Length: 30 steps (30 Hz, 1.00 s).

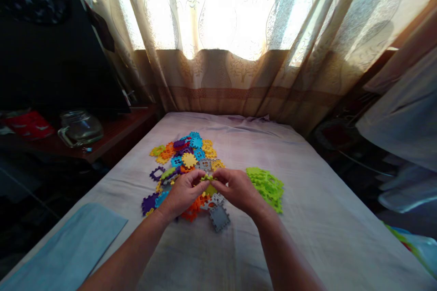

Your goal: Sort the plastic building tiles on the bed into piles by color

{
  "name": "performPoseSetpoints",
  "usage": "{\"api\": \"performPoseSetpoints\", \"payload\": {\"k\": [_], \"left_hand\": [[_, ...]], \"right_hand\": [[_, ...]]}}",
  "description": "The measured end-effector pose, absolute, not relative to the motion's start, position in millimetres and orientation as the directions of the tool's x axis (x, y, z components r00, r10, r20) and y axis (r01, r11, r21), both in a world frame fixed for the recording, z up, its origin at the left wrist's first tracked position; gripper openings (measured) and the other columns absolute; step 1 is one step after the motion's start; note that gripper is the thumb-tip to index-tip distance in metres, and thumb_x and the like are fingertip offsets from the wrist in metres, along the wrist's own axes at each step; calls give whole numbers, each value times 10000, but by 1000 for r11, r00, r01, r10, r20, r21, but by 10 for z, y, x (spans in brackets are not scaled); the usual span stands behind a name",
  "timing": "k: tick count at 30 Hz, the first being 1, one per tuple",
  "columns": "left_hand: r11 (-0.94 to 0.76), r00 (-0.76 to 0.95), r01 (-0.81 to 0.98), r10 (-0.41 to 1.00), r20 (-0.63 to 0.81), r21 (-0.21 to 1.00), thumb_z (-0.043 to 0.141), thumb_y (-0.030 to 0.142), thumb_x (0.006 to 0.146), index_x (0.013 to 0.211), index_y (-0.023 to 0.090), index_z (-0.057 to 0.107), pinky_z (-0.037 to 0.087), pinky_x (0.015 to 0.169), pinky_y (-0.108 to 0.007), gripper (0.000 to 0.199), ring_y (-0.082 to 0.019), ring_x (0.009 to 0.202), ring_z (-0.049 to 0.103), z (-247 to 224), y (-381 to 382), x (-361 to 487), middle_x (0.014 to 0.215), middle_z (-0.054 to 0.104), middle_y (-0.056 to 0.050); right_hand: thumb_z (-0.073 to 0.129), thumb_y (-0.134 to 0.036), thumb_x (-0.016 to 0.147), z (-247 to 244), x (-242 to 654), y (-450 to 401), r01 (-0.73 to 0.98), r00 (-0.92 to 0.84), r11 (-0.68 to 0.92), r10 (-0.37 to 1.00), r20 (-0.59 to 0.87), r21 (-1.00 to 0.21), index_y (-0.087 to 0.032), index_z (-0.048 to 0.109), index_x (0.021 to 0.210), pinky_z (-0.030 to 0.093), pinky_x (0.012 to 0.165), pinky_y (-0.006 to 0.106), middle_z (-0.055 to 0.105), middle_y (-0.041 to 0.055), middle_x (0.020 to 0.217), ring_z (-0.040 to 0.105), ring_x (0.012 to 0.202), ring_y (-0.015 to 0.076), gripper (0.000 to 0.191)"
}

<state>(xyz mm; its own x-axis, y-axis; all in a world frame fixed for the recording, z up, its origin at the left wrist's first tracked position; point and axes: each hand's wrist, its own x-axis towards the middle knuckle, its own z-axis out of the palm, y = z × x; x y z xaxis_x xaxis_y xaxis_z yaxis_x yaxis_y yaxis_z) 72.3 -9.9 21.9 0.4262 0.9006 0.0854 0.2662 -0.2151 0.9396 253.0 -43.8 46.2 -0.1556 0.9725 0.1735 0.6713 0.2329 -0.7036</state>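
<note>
Between my two hands is a yellow-green interlocking plastic tile (210, 188) with a notched edge. My left hand (186, 191) pinches its left side, and my right hand (235, 187) pinches its right side. Beneath and behind the hands spreads a mixed pile of toothed tiles (189, 160) in blue, purple, orange, yellow and grey. A grey tile (219, 217) lies at the pile's near edge. Right of my right hand sits a separate heap of lime-green tiles (266, 185). The fingers partly hide the held tile, so I cannot tell whether it is one piece or several.
A pale sheet (307, 227) covers the bed-like surface. Folded light-blue cloth (71, 245) lies at the near left. On a dark red side table stand a glass jug (81, 128) and a dark screen (58, 59). Curtains (218, 72) hang behind, and fabric (406, 113) hangs at right.
</note>
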Motion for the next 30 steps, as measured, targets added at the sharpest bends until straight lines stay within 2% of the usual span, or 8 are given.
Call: {"api": "performPoseSetpoints", "payload": {"k": [4, 7, 11, 14, 17, 21, 25, 30], "left_hand": [[-198, 334, 311, 939, 88, 930, 677, 558, 712, 970, 196, 684, 532, 679, -298, 444, -197, 742, 669, 264, -67, 584, 838, 725, -45], [-236, 189, 439, 968, 167, 867, 644, 598, 709, 955, 210, 699, 549, 732, -315, 463, -213, 784, 685, 305, 46, 311, 864, 737, -42], [-246, 48, 695, 953, 298, 676, 594, 626, 679, 903, 265, 728, 537, 714, -313, 446, -244, 816, 687, 233, 281, -126, 941, 752, -52], [-175, 46, 748, 976, 213, 640, 604, 642, 612, 929, 284, 746, 527, 673, -314, 499, -271, 834, 697, 92, 417, -338, 964, 758, -60], [-105, 65, 710, 994, 83, 696, 628, 665, 566, 966, 262, 749, 534, 695, -326, 580, -286, 853, 706, -11, 457, -402, 960, 764, -76], [-74, 101, 654, 995, 9, 753, 667, 695, 533, 953, 226, 757, 533, 829, -374, 636, -317, 954, 696, -28, 450, -387, 1044, 760, -106], [-48, 136, 654, 989, -55, 755, 701, 701, 503, 994, 199, 756, 506, 935, -406, 704, -335, 1051, 671, -45, 505, -424, 1093, 751, -115], [-65, 186, 676, 979, -86, 734, 720, 664, 504, 1117, 179, 723, 497, 971, -399, 782, -331, 1104, 656, -73, 627, -513, 1183, 721, -119]], "right_hand": [[587, -255, 822, 502, 2865, -395, 765, 4, 138, 976, 218, -629, -244, 734, 817, 392, 610, 226, 705, -13, 694, 592, 628, 128, 148], [596, -298, 827, 473, 3339, -388, 836, 294, -131, 927, 233, -533, -253, 753, 875, 406, 629, 249, 745, 18, 781, 642, 692, 161, 170], [601, -360, 823, 319, 3894, -448, 776, 596, -478, 770, 228, -411, -272, 771, 936, 394, 579, 268, 764, 43, 832, 676, 742, 204, 222], [579, -386, 840, 199, 4070, -490, 725, 670, -589, 723, 167, -357, -268, 777, 975, 397, 566, 282, 771, 64, 890, 690, 781, 229, 267], [579, -388, 841, 139, 4070, -485, 717, 674, -619, 733, 93, -321, -269, 782, 973, 414, 579, 288, 771, 75, 949, 695, 802, 234, 270], [569, -451, 854, 134, 4000, -445, 757, 605, -559, 795, 42, -339, -273, 789, 932, 414, 594, 285, 772, 65, 928, 692, 788, 222, 293], [503, -470, 893, 161, 3968, -433, 758, 615, -564, 786, 68, -328, -268, 788, 967, 386, 579, 283, 768, 73, 922, 683, 777, 219, 357], [486, -448, 907, 197, 3931, -433, 756, 611, -561, 790, 53, -337, -271, 780, 1016, 386, 587, 268, 767, 62, 947, 678, 814, 217, 360]]}}
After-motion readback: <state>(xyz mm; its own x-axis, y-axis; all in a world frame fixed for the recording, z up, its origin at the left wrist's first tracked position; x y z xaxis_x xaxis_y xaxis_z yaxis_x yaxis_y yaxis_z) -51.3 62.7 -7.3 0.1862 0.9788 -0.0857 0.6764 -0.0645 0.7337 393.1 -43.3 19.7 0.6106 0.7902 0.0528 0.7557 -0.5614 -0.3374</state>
